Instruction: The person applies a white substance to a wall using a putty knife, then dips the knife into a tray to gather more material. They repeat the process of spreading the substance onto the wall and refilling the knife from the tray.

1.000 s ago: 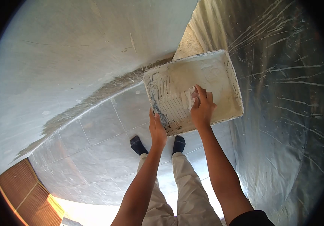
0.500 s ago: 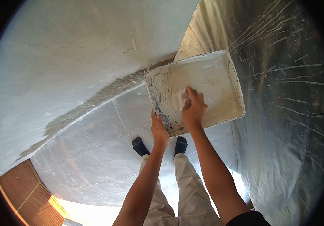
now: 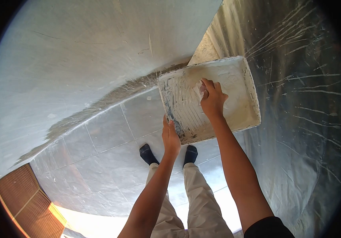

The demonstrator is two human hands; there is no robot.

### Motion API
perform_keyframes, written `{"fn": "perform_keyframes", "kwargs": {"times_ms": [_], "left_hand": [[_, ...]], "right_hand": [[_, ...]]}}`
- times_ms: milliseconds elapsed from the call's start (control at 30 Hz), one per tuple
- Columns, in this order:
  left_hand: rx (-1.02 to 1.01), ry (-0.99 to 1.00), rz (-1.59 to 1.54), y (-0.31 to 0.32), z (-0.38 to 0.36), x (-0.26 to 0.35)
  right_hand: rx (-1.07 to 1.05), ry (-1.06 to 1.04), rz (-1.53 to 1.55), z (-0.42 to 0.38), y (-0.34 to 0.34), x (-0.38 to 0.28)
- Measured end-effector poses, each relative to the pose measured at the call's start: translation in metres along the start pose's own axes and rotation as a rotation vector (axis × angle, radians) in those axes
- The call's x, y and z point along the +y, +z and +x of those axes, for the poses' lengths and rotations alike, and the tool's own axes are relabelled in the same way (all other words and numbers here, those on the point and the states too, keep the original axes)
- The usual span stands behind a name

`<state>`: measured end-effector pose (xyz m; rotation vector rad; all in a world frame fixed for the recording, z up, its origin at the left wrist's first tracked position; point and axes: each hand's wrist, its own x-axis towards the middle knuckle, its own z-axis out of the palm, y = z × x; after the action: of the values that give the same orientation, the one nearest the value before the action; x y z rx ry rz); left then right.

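Note:
A paint tray [image 3: 253, 85], caked with off-white paint and ribbed at its left end, is held out in front of me above the floor. My left hand [image 3: 171, 139] grips its near left rim, thumb on the inner side. My right hand [image 3: 214, 96] is inside the tray, fingers bent around a small whitish wad [image 3: 199, 89]; whether it is cloth or sponge I cannot tell. The wad lies against the paint, near where the ribs meet the smooth part. Dark smears mark the tray's left wall.
A pale grey wall [image 3: 79, 47] with a rough, dark lower edge rises on the left. Crinkled plastic sheeting [image 3: 301, 119] hangs along the right. Grey tiles [image 3: 107, 131] cover the floor under my dark-socked feet. A brown lattice panel [image 3: 25, 194] stands at the lower left.
My right hand has moved with the wad up and to the right across the tray. More of the ribbed part shows, now coated paler. The tray has shifted slightly right.

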<state>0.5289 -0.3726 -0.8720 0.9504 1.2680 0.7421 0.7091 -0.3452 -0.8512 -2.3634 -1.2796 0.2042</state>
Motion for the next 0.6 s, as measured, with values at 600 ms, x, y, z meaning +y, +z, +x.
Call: {"fn": "perform_keyframes", "kwargs": {"times_ms": [600], "left_hand": [[0.125,0.252,0.266,-0.018,0.002,0.020]], "right_hand": [[-0.066,0.270,0.920,-0.025,-0.010,-0.038]]}}
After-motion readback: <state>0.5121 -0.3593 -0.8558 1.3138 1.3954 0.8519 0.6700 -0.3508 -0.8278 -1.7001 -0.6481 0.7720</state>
